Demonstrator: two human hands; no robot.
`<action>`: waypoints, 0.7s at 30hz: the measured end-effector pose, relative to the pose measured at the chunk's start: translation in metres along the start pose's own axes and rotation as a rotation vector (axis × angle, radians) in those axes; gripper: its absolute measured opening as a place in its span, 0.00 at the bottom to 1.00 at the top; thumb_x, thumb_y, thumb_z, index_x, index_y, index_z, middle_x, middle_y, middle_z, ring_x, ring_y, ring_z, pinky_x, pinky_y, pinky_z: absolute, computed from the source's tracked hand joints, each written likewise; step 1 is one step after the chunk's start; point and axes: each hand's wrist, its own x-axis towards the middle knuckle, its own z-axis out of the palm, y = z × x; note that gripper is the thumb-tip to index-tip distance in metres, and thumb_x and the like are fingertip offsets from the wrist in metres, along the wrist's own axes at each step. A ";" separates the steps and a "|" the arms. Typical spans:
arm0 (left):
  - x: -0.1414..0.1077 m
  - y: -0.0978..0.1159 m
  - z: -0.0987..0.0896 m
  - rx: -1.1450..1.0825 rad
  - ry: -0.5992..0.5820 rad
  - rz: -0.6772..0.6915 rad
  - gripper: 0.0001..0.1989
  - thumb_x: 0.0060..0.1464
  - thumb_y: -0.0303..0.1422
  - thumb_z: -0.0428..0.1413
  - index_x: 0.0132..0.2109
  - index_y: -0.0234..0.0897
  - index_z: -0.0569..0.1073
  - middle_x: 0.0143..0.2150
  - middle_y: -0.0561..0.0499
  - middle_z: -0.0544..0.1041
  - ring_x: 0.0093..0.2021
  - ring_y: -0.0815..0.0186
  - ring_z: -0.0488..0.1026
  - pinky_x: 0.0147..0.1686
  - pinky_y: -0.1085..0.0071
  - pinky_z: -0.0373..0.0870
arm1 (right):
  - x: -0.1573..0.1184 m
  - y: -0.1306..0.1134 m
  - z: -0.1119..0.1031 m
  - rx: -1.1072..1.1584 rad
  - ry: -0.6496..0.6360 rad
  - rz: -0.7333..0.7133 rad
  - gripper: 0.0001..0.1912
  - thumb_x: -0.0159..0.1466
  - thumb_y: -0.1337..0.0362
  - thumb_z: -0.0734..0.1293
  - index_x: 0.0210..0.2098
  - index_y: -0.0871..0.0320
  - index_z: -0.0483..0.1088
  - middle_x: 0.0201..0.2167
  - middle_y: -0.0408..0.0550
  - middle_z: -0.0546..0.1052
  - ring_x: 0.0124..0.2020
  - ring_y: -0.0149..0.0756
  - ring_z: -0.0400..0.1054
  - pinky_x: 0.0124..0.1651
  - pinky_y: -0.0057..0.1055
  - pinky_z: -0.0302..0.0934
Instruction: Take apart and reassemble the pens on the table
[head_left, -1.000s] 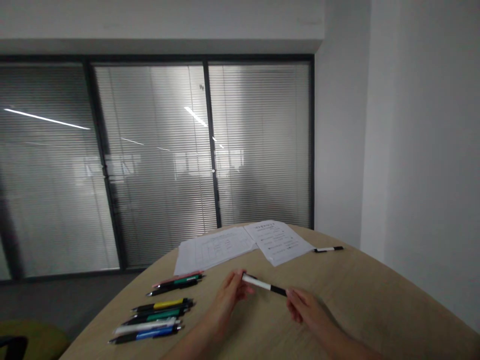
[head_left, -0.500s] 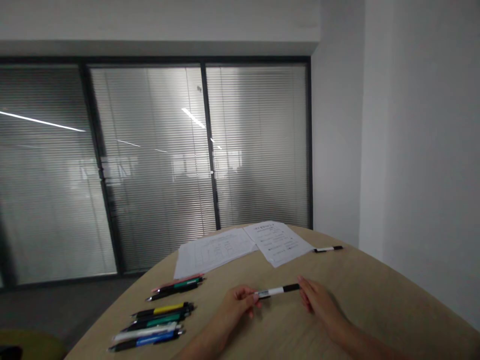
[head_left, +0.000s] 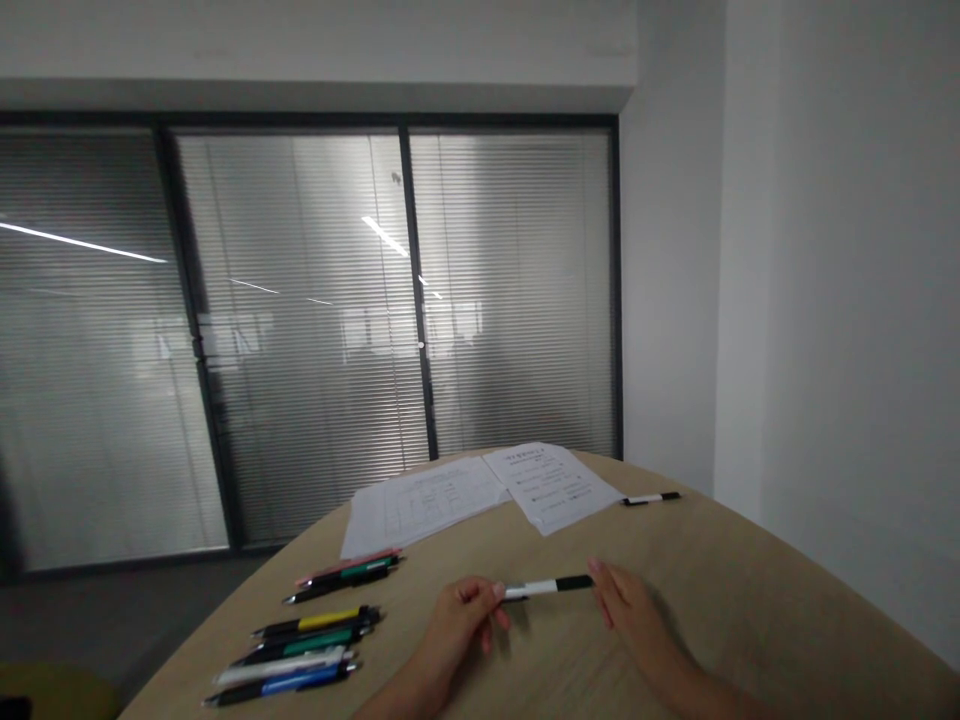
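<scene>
A white pen with a black grip (head_left: 541,587) is held level just above the table between my two hands. My left hand (head_left: 463,615) is closed on its clip end, thumb and fingers pinched around it and covering that tip. At the black end, my right hand (head_left: 624,602) has its fingertips pressed together against the pen's point, which they partly hide. To the left lie several pens in a loose column: a blue and black pen (head_left: 283,684), a white one (head_left: 281,665), a green one (head_left: 307,643) and a yellow one (head_left: 315,621).
Farther up the table (head_left: 750,590) is a small cluster with a black pen (head_left: 341,583) and a pink pen (head_left: 352,564). Printed sheets (head_left: 427,505) lie at the far edge. Another white and black pen (head_left: 651,498) rests beside the right sheet (head_left: 551,488).
Both hands and the pen appear slightly farther left, along with a small shift of the whole view. My left thumb now covers more of the pen's clip end.
</scene>
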 end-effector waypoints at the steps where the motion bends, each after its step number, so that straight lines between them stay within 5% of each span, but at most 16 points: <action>1: 0.000 0.001 0.000 -0.003 0.001 -0.004 0.21 0.36 0.50 0.58 0.20 0.35 0.68 0.14 0.58 0.68 0.12 0.76 0.54 0.18 0.76 0.48 | -0.002 -0.002 0.000 -0.002 0.016 -0.016 0.30 0.55 0.36 0.43 0.15 0.53 0.53 0.13 0.42 0.61 0.18 0.33 0.57 0.24 0.30 0.52; 14: -0.001 0.005 -0.010 -0.105 -0.086 -0.066 0.22 0.35 0.50 0.59 0.17 0.34 0.66 0.11 0.58 0.64 0.12 0.76 0.55 0.15 0.75 0.46 | -0.007 0.004 -0.001 -0.067 -0.070 -0.198 0.26 0.62 0.45 0.46 0.20 0.55 0.59 0.19 0.42 0.65 0.22 0.33 0.61 0.28 0.28 0.55; 21: 0.002 0.003 -0.011 -0.111 -0.005 -0.092 0.24 0.37 0.52 0.56 0.18 0.33 0.68 0.08 0.60 0.60 0.10 0.77 0.52 0.14 0.76 0.44 | -0.007 -0.001 -0.003 -0.131 -0.103 -0.343 0.20 0.63 0.51 0.51 0.25 0.55 0.64 0.25 0.44 0.68 0.30 0.35 0.63 0.34 0.29 0.57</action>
